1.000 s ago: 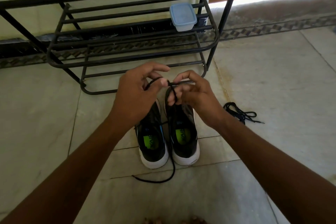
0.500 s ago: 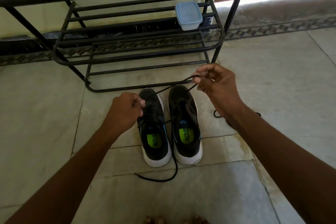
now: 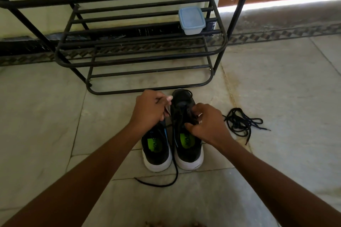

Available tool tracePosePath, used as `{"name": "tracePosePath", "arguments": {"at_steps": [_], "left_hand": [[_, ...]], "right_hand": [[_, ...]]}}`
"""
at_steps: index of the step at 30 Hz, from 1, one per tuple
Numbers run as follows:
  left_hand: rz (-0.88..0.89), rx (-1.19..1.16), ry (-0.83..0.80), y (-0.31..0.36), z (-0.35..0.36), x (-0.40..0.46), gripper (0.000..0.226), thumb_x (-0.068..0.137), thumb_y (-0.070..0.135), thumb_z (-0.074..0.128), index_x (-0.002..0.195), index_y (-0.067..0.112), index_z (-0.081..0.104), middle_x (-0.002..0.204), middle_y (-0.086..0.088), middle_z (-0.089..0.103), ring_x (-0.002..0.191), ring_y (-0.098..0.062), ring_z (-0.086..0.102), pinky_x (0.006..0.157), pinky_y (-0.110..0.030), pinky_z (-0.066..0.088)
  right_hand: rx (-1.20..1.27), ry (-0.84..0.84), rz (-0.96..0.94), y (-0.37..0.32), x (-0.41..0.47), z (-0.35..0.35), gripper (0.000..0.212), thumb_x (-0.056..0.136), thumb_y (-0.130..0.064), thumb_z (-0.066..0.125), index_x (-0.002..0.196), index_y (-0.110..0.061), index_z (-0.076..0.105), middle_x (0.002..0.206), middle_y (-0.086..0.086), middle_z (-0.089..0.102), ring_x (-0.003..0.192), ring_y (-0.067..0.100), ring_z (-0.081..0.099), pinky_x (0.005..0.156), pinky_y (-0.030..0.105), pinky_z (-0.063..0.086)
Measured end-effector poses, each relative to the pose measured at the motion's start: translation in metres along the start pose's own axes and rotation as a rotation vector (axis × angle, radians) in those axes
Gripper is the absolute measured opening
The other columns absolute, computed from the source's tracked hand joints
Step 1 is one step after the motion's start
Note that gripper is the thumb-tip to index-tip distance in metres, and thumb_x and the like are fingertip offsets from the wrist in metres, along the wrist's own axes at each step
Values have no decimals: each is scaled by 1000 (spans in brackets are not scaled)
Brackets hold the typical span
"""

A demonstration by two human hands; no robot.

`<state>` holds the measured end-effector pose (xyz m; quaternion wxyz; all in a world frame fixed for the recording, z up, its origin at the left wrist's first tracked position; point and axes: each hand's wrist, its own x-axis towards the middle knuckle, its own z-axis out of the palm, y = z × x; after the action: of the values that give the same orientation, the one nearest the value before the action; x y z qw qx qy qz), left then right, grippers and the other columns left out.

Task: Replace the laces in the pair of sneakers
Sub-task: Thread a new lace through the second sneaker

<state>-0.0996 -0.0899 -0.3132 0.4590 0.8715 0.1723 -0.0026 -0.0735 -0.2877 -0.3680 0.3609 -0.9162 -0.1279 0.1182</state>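
Black with white soles and green insoles, the pair of sneakers (image 3: 173, 143) is set side by side on the stone floor (image 3: 276, 88), toes toward a black metal shoe rack (image 3: 140, 42). A black lace (image 3: 174, 173) is seen running from the eyelet area of the right sneaker (image 3: 186, 134) back between the heels, its free end curled on the floor behind them. The left hand (image 3: 149, 110) is closed with its fingers pinching a length of that lace above the toe of the left sneaker (image 3: 156, 149). The right hand (image 3: 206, 125) is curled against the eyelets of the right sneaker; what exactly is pinched there cannot be told. A second black lace (image 3: 241, 123) lies bundled on the floor just right of the shoes, untouched. The work is judged to be at an early to middle stage: one shoe is being laced, the crossings cannot be counted, and the left sneaker appears to be without a lace. A lidded plastic box (image 3: 191, 20) is left on the rack.
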Motion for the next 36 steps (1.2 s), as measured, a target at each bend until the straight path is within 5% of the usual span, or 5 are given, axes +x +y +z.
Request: {"name": "tracePosePath", "arguments": {"at_steps": [5, 10, 17, 21, 36], "left_hand": [[-78, -175, -36, 7, 20, 12, 19, 96, 19, 70, 86, 4, 72, 65, -13, 71, 46, -17, 63, 48, -22, 49], [-146, -357, -95, 13, 29, 16, 8, 88, -9, 72, 95, -9, 68, 88, -21, 70, 72, -27, 76, 66, -27, 63], [-66, -130, -168, 5, 38, 23, 7, 86, -8, 74, 86, -1, 74, 84, -18, 73, 76, -20, 77, 75, -32, 64], [53, 81, -96, 3, 48, 27, 9, 84, 5, 79, 81, 13, 78, 75, -2, 75, 71, -9, 73, 69, -22, 58], [76, 184, -73, -6, 66, 22, 12, 86, 11, 77, 83, 22, 78, 76, 9, 72, 78, -5, 69, 80, -23, 58]], "right_hand": [[-117, 4, -72, -5, 10, 6, 15, 81, -26, 70, 81, -20, 56, 76, -7, 43, 62, 3, 41, 53, 12, 23], [-73, 62, -111, 3, 15, 11, 9, 86, -16, 62, 81, -16, 70, 69, -2, 62, 56, 9, 52, 53, 25, 40], [204, 99, 32, 18, 14, 11, 16, 90, -13, 68, 101, -15, 80, 91, -3, 77, 80, 8, 69, 74, 16, 52], [366, 71, 122, 24, 14, 12, 13, 91, -16, 69, 97, -20, 80, 85, -9, 76, 76, -5, 67, 68, 6, 46], [633, 84, 182, 25, 11, 13, 18, 90, -9, 72, 92, -25, 80, 81, -5, 78, 81, 9, 73, 77, 23, 57]]}}
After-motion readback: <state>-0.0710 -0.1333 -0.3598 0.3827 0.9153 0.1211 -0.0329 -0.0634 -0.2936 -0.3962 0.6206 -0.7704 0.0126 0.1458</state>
